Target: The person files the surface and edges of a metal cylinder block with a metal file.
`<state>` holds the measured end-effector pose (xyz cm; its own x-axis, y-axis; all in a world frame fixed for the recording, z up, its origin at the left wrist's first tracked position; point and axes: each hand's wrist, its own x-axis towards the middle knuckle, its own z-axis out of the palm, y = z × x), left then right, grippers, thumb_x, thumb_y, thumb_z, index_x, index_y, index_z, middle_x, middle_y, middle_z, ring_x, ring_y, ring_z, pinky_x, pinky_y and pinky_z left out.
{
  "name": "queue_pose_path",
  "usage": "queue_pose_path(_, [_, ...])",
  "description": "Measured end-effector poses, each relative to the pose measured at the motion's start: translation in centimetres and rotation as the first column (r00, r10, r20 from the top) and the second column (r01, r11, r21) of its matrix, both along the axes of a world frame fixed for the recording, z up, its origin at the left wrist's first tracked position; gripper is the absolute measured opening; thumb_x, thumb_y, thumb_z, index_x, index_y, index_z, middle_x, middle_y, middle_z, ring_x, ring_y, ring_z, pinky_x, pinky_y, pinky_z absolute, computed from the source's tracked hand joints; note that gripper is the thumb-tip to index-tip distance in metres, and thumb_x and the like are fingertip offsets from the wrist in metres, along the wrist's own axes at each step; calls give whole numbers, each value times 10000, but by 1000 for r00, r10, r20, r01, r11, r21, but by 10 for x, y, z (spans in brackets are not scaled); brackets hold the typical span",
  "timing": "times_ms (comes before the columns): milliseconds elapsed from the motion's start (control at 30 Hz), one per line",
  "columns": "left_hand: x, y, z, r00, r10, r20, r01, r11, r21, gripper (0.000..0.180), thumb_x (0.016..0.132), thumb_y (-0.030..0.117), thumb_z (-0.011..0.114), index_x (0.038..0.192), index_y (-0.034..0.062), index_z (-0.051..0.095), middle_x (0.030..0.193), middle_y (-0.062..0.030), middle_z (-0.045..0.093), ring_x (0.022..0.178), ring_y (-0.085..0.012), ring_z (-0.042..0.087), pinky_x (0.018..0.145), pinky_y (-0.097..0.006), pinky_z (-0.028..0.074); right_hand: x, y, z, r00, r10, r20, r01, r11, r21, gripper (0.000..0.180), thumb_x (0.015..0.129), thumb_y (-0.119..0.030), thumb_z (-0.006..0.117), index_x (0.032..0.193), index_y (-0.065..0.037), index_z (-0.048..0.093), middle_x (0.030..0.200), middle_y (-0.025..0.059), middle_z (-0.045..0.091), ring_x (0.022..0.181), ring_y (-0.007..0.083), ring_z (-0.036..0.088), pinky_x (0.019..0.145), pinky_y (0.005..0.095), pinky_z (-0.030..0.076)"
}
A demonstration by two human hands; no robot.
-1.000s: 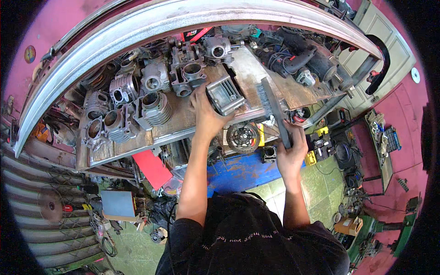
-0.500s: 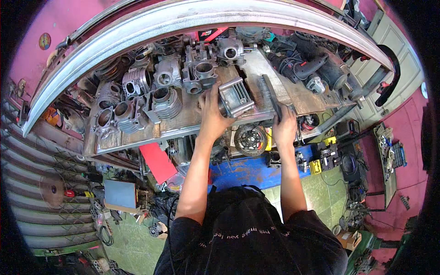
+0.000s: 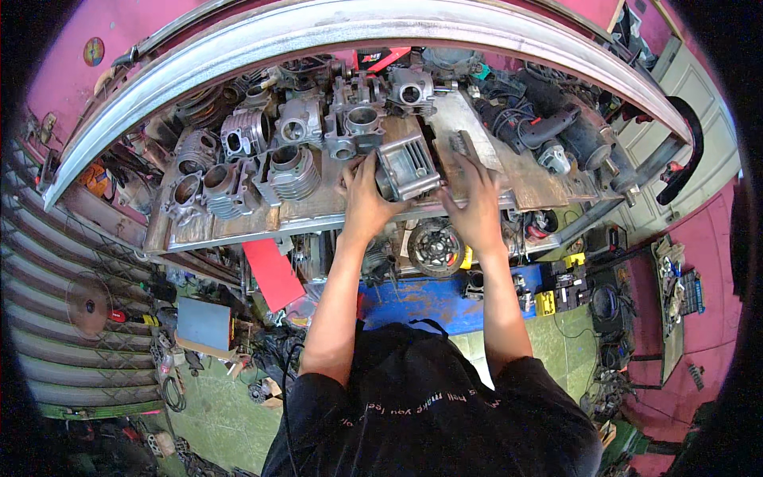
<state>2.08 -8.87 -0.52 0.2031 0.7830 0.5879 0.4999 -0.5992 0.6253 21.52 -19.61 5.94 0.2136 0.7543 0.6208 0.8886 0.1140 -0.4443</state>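
My left hand (image 3: 367, 199) is closed on the left side of a grey metal engine cylinder (image 3: 408, 165), which lies tilted on its side at the front of the wooden bench (image 3: 334, 208). Its ribbed outer face shows upward. To the right of it is my right hand (image 3: 479, 213), fingers apart and thumb close to the cylinder's lower right corner. Just beyond those fingers a narrow, dark brush-like tool (image 3: 460, 143) lies on the bench, its near end hidden by the hand.
Several engine cylinders (image 3: 294, 173) crowd the bench on the left. A corded power tool (image 3: 548, 126) and a dark motor-like cylinder (image 3: 584, 145) lie at right. A pale metal frame bar (image 3: 358, 30) arches overhead. Under the bench stands a round disc (image 3: 435, 246).
My right hand has let go of the brush-like tool and moved left toward the cylinder with its fingers spread. My left hand keeps its hold. The whole view has shifted slightly.
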Motion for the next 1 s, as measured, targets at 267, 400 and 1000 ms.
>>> queue_pose_path(267, [0, -9, 16, 997, 23, -72, -23, 1000, 1, 1082, 548, 245, 985, 1517, 65, 540, 1394, -194, 650, 1332, -414, 492, 1114, -604, 307, -13, 5, 8, 984, 177, 32, -174, 981, -85, 981, 729, -35, 873, 1612, -92, 449, 1560, 187, 519, 1398, 462, 442, 1215, 524, 387])
queue_pose_path(400, [3, -16, 17, 999, 17, -47, -15, 999, 40, 1067, 533, 202, 974, 1500, 44, 550, 1395, -172, 655, 1340, -406, 476, 1122, -584, 316, -13, 0, 0, 983, 180, -23, -181, 978, -105, 1021, 715, -8, 862, 1631, -82, 417, 1613, 182, 479, 1497, 462, 375, 1259, 521, 352])
queue_pose_path(1000, [6, 1, 88, 759, -183, -625, 381, 903, 198, 856, 738, -86, 728, 1508, 267, 614, 1531, -42, 588, 1441, -389, 456, 1204, -655, 288, -47, -1, -58, 970, -102, -220, 135, 981, 137, 1103, 556, -87, 1015, 1490, -23, 432, 1462, 222, 513, 1389, 450, 429, 1187, 544, 348])
